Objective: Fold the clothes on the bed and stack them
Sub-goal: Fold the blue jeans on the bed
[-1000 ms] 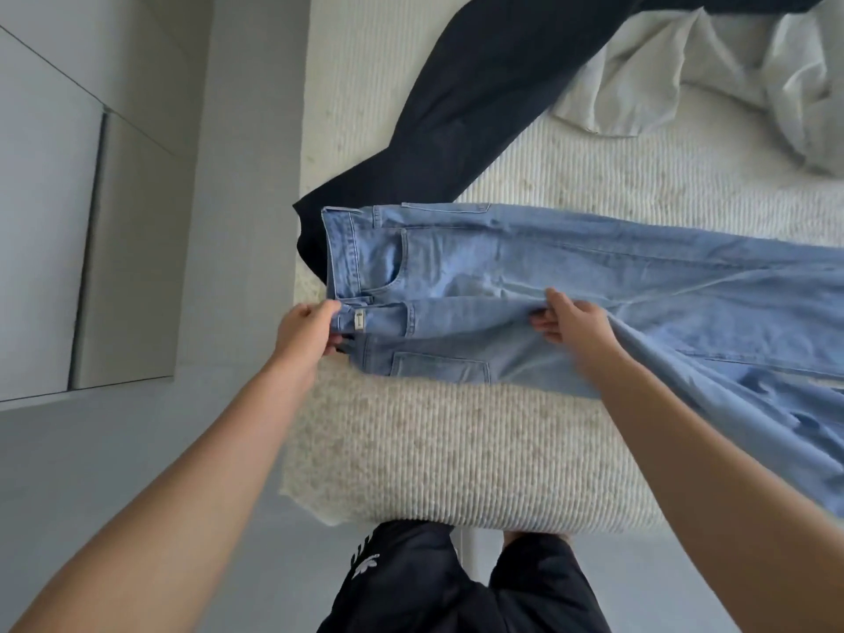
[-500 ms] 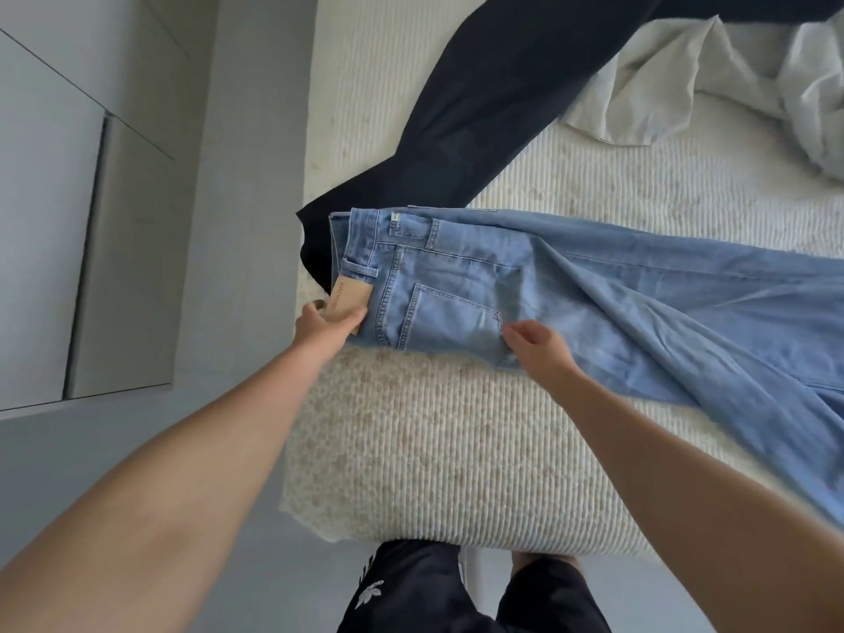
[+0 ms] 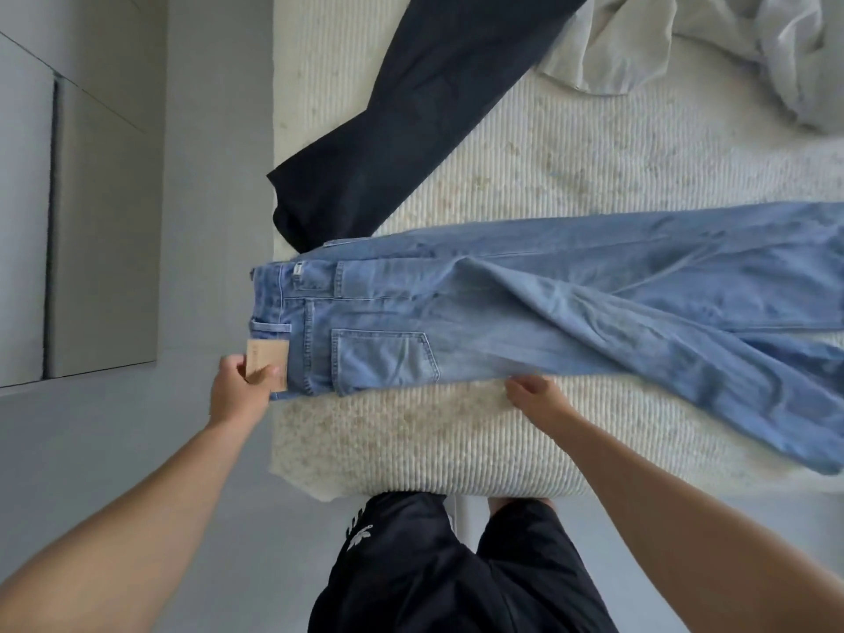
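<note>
Light blue jeans [image 3: 525,312] lie folded lengthwise across the near corner of the cream bed [image 3: 434,440], waistband to the left, legs running off to the right. My left hand [image 3: 240,390] pinches the waistband corner at its tan label. At the near edge of the jeans, below the back pocket's right side, my right hand [image 3: 534,397] holds the seat fold with curled fingers. Dark navy trousers [image 3: 411,116] stretch diagonally beyond the jeans. A pale crumpled garment [image 3: 685,38] sits at the far right.
The bed's left edge meets a grey floor [image 3: 205,175] and a pale cabinet wall [image 3: 91,221]. The bed's near edge is against my legs in black shorts [image 3: 434,564].
The near half of the jeans was folded over the far half, so the back pocket now faces up. Both hands pulled the folded jeans toward the near edge and spread apart.
</note>
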